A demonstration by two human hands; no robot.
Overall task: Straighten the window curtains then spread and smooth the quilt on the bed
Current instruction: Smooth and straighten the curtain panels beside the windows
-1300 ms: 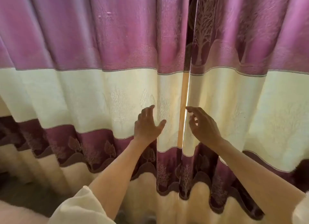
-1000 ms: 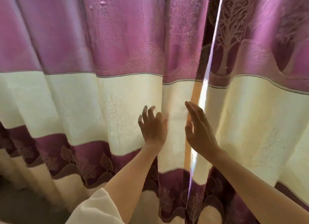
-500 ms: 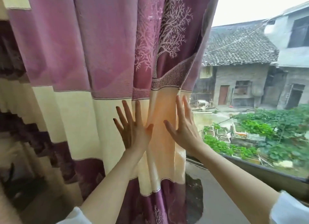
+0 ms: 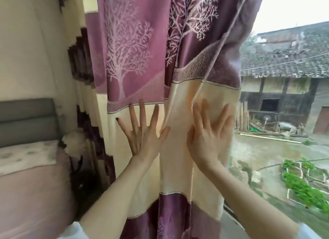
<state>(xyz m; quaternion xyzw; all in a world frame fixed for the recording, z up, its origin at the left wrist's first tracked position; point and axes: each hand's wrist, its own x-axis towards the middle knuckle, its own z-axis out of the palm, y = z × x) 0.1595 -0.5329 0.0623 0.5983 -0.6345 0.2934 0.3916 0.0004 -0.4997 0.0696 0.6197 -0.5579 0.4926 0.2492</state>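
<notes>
A purple and cream curtain (image 4: 142, 60) with a pale tree pattern hangs bunched in folds at the middle of the view. My left hand (image 4: 144, 131) presses flat on its cream band with fingers spread. My right hand (image 4: 210, 131) lies flat on the cream band near the curtain's right edge, fingers straight. At the lower left lies the bed with a pink quilt (image 4: 32, 194) and a patterned pillow (image 4: 26, 155).
A grey padded headboard (image 4: 26, 121) and a cream wall (image 4: 32, 42) stand at the left. To the right the window is uncovered, showing a tiled roof (image 4: 284, 60), a wet yard and green plants (image 4: 302, 188). The window sill (image 4: 231, 219) runs below my right arm.
Both hands have pushed the curtain to the left, so that the gap widened into an uncovered window. The view turned left, bringing the bed and the wall into sight.
</notes>
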